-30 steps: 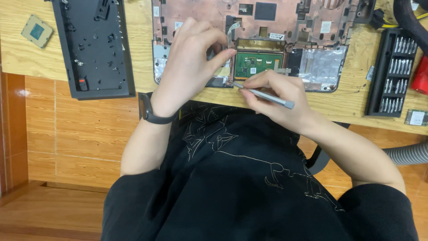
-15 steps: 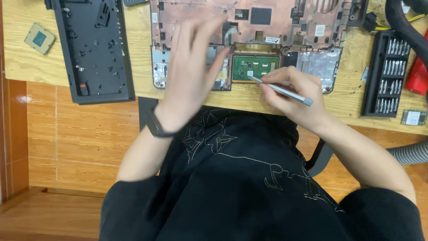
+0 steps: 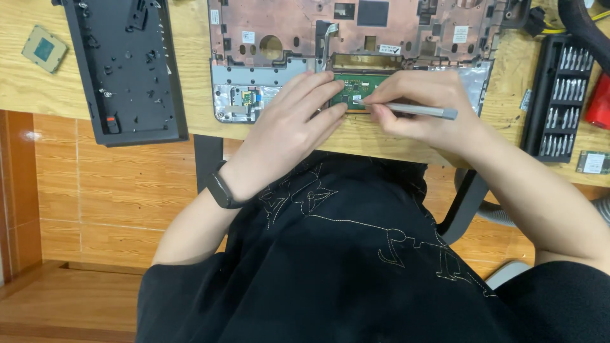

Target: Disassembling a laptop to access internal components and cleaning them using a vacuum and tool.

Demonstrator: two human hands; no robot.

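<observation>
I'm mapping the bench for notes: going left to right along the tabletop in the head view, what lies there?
Processor chip → black laptop cover → opened laptop chassis → screwdriver bit case → red object at the right edge.

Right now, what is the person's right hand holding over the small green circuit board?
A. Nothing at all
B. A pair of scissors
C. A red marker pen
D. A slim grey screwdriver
D: the right hand grips a slim grey screwdriver whose tip rests on the green circuit board, while the left hand lies flat beside it.
</observation>
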